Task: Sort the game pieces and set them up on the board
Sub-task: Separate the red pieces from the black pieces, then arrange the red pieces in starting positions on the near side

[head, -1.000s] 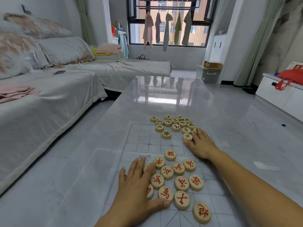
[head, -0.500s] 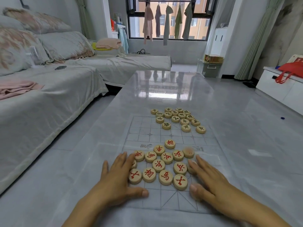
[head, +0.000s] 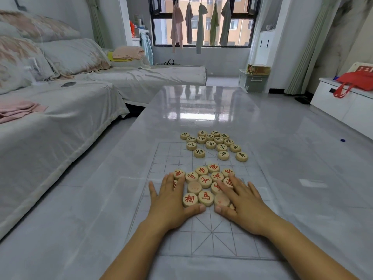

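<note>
Grey and glossy, the low table runs away from the viewer toward a window where clothes hang on a rail. A covered sofa lies along the table's left side, and a red bag sits on a white cabinet off to the right. A clear board printed with a grid lies flat at the table's near end. The red pieces — round wooden discs with red characters — are bunched in a tight cluster on the board's near half, many touching each other; two of them show tops with no clear character. The black pieces form a looser cluster at the board's far edge, some on the grid and some just past it on the bare table, well apart from the red group. The left hand lies flat against the left side of the red cluster, fingers straight and close together, partly covering one disc, its thumb stretched along the cluster's near edge. The right hand mirrors it on the right side, fingers straight and lying over several discs, thumb pointing inward — the two thumb tips near each other but apart. Neither hand grips anything.
</note>
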`<state>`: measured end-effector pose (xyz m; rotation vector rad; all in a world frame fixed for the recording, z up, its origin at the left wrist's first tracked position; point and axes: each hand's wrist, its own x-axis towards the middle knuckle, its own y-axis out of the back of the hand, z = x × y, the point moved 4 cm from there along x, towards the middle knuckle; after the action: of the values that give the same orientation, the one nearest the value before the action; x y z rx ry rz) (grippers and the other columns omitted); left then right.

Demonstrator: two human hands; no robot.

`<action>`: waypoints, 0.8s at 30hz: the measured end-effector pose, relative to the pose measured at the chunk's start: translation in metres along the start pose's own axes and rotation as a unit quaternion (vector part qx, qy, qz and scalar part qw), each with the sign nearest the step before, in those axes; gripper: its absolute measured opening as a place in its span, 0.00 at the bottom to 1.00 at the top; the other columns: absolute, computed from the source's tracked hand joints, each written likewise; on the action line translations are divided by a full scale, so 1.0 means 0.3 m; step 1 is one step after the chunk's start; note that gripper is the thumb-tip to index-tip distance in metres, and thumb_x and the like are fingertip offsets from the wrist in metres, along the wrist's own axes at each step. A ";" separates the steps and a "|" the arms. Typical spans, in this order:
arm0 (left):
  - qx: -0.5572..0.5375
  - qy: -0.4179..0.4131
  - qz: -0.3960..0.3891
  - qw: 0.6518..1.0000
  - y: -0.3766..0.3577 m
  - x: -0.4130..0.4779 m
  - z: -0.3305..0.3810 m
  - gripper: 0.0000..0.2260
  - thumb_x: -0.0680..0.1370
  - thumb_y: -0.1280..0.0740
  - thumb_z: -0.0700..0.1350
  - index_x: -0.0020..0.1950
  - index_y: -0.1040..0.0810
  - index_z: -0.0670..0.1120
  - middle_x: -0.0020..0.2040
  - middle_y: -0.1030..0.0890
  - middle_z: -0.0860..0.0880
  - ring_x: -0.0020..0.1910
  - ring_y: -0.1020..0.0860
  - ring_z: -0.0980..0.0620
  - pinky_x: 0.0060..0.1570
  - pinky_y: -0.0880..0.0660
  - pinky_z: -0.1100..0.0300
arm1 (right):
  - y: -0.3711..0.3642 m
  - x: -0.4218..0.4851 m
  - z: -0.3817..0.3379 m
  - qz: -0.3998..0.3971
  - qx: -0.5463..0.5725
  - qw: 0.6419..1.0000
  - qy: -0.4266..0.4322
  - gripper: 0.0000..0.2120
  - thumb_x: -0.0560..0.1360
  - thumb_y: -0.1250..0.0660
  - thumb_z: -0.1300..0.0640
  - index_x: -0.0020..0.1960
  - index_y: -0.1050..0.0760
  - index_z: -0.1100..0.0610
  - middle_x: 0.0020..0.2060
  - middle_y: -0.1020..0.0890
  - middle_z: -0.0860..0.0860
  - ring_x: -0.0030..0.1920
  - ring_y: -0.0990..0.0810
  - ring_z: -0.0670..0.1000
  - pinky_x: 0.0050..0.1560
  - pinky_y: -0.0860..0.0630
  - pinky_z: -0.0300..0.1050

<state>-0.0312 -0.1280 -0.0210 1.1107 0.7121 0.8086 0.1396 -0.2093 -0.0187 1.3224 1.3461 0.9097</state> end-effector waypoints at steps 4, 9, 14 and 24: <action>-0.029 0.012 0.028 0.999 -0.005 0.076 0.028 0.48 0.66 0.40 0.72 0.76 0.58 0.52 0.78 0.57 0.50 0.76 0.60 0.52 0.70 0.67 0.38 | 0.021 0.069 0.037 -0.005 -0.012 1.000 -0.007 0.54 0.49 0.73 0.21 0.74 0.62 0.40 0.76 0.63 0.49 0.75 0.63 0.49 0.73 0.66 0.52; -0.129 0.014 0.030 0.991 0.017 0.097 0.014 0.50 0.65 0.32 0.67 0.76 0.57 0.52 0.78 0.54 0.50 0.77 0.58 0.53 0.72 0.65 0.41 | 0.037 0.110 0.060 0.003 0.006 1.000 -0.016 0.57 0.47 0.71 0.19 0.74 0.61 0.39 0.75 0.64 0.48 0.75 0.63 0.48 0.73 0.66 0.55; -0.126 0.072 0.015 0.989 0.125 0.045 -0.108 0.42 0.67 0.27 0.58 0.75 0.44 0.49 0.76 0.41 0.49 0.74 0.40 0.49 0.72 0.42 0.50 | 0.070 0.025 0.082 0.056 0.082 0.994 -0.048 0.47 0.62 0.55 0.21 0.74 0.61 0.43 0.72 0.67 0.43 0.75 0.63 0.46 0.74 0.64 0.52; -0.068 0.090 0.000 0.994 0.128 0.011 -0.079 0.30 0.66 0.27 0.60 0.65 0.32 0.53 0.58 0.26 0.51 0.58 0.27 0.51 0.61 0.33 0.53 | 0.085 -0.095 0.084 0.110 0.114 0.981 -0.111 0.27 0.74 0.38 0.42 0.71 0.39 0.48 0.63 0.33 0.45 0.63 0.33 0.45 0.62 0.32 0.40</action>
<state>-0.0569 -0.1050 0.0084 0.9234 0.7956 0.9523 0.1673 -0.2375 0.0046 1.7229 1.1701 0.7427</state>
